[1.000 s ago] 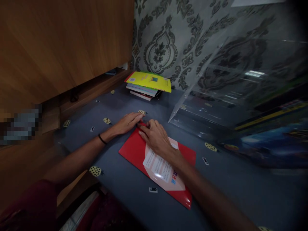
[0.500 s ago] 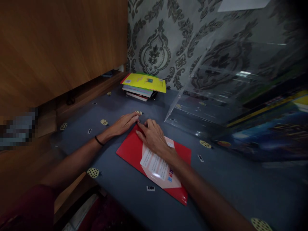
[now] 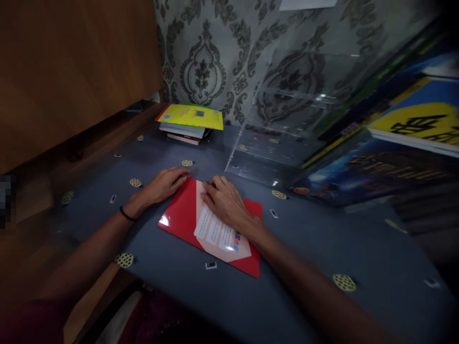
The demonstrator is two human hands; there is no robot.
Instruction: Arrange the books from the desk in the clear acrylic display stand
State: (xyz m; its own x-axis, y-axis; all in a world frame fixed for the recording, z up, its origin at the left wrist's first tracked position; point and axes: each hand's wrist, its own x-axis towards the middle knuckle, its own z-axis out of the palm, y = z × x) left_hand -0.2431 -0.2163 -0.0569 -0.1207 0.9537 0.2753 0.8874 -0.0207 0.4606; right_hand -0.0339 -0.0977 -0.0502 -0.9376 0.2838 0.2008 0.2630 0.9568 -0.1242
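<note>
A red book (image 3: 179, 208) with a pale panel of printed text lies flat on the dark blue-grey tabletop. My left hand (image 3: 165, 185), a black band on its wrist, rests at the book's far left corner. Its fingers are stretched out close together, with the tips at the corner. Across the book's far part lies my right hand (image 3: 226, 201), palm down and fingers loosely bent near the far edge. The hand covers some of the printed panel. Between the two hands a strip of red cover shows.
Several books, with a yellow one (image 3: 191, 117) on top, are stacked by the patterned wall. A clear plastic stand (image 3: 261, 143) is to the right, with large books (image 3: 387, 167) in it. A wooden cabinet (image 3: 79, 71) borders the left side.
The view has turned to the right, showing more of the large books. My fingertips were together at the book's far corner; now my right hand is apart from my left, farther right along the edge.
</note>
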